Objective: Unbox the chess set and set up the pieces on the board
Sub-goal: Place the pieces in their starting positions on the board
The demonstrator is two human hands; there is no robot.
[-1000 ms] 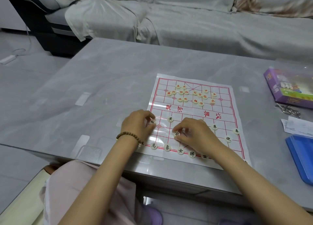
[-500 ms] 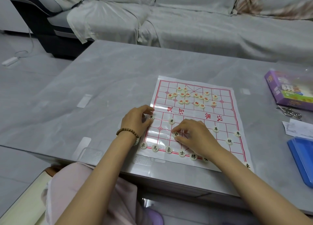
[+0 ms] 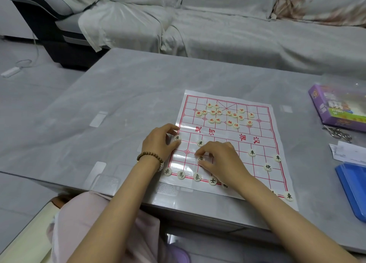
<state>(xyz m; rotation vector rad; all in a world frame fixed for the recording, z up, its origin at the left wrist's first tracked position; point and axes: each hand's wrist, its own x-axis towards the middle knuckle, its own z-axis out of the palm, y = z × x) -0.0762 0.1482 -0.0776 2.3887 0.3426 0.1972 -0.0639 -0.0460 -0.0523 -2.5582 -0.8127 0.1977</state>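
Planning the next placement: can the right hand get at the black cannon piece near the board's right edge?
Probably yes: the cannon piece lies uncovered near the right hand, though that hand pinches another piece.

Left of the board point(image 3: 223, 133) and past its far edge the table point(image 3: 118, 104) lies open. To its right sit a box point(image 3: 336, 108), keys point(image 3: 338, 134), papers point(image 3: 348, 154) and a tray point(image 3: 354, 187). Red pieces point(image 3: 218, 120) crowd its far rows, and the left hand point(image 3: 158, 142) and right hand point(image 3: 223, 159), pinching black pieces point(image 3: 176, 138), cover its near-left part.
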